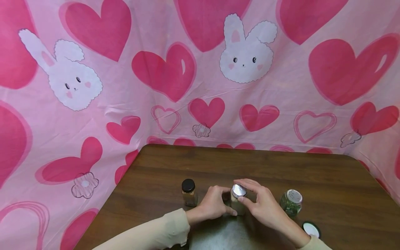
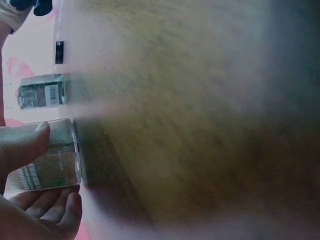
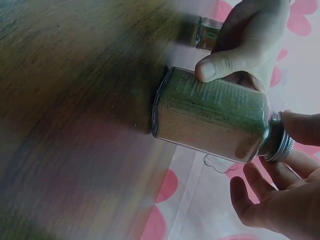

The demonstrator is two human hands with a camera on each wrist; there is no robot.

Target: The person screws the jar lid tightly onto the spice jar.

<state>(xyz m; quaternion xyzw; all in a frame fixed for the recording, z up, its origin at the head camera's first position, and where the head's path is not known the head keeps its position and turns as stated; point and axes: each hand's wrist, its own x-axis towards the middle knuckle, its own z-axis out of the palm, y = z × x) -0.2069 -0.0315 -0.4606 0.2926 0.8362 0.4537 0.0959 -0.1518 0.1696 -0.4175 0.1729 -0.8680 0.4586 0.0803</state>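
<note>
A square clear spice jar (image 3: 215,117) with tan powder inside stands on the table in front of me. My left hand (image 1: 214,204) grips the jar's body, with its thumb on one side and its fingers on the other, as the left wrist view also shows. At the top, my right hand (image 1: 265,206) holds the silver screw lid (image 1: 239,190) between thumb and fingers. The lid sits on the jar's neck in the right wrist view. The jar's printed label (image 2: 37,175) is partly covered by the left hand.
Left of my hands stands a brown spice jar (image 1: 189,196) with a black cap. To the right are a jar of green herbs (image 1: 290,205) with a perforated top and a loose black cap (image 1: 311,230), white inside. A pink heart-print cloth (image 1: 175,73) hangs behind the wooden table (image 1: 250,163).
</note>
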